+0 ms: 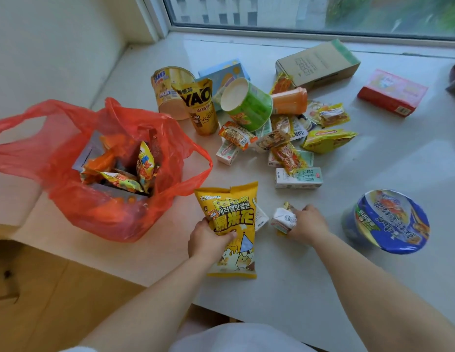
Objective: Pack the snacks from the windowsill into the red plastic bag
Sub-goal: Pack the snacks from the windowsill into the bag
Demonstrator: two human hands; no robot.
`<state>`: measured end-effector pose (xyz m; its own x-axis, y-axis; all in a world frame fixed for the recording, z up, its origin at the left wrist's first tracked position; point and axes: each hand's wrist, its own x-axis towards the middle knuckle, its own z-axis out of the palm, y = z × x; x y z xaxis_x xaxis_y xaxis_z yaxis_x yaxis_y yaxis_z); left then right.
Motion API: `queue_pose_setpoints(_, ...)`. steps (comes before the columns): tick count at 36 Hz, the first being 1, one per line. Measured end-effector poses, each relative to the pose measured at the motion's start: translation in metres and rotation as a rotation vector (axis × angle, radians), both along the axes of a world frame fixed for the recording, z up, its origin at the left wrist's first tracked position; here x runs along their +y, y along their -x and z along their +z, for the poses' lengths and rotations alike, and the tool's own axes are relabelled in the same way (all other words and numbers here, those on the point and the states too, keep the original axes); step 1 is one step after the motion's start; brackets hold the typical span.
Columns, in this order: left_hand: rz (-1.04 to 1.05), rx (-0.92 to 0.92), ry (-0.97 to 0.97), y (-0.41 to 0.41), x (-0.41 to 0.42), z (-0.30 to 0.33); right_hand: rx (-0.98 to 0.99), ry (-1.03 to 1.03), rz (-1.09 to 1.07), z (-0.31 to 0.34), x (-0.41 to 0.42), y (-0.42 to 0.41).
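The red plastic bag [69, 199] stands open at the left of the windowsill [373, 174], with several snack packets inside. My left hand [208, 240] grips a yellow popcorn bag [234, 224] just right of the red bag. My right hand [307, 224] holds a small white milk carton [283, 221], with a small yellow packet [287, 206] against it. More snacks lie in a pile beyond: a yellow YAO cup [201, 107], a green tub [249, 105], a BIG cup [168, 90], small packets and milk cartons [298, 177].
A blue instant noodle bowl [389, 222] sits at the right near my right arm. A brown cardboard box [318, 63] and a red-pink box [391, 92] lie near the window. The sill's front edge runs just below the red bag, wood floor beyond.
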<state>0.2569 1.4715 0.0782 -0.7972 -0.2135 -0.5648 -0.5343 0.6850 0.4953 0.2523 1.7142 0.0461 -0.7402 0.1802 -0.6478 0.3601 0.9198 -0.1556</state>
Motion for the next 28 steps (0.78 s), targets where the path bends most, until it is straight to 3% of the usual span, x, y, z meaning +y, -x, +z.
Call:
queue_pose_setpoints(9,-0.036,0.001,0.003,-0.005,-0.008,0.008,0.013,0.075,-0.324,0.010,-0.008,-0.023)
queue_pose_setpoints(19,-0.041,0.034,-0.058,-0.007,-0.012,0.028,0.096,0.505,-0.824,0.029,-0.008,-0.029)
queue_pose_setpoints(23,-0.067,0.075,-0.090,-0.008,-0.018,0.042,0.207,0.821,-0.897,0.055,-0.014,-0.013)
queue_pose_setpoints(28,-0.039,0.177,-0.173,0.002,-0.035,0.063,0.316,1.060,-0.750,0.108,-0.041,0.025)
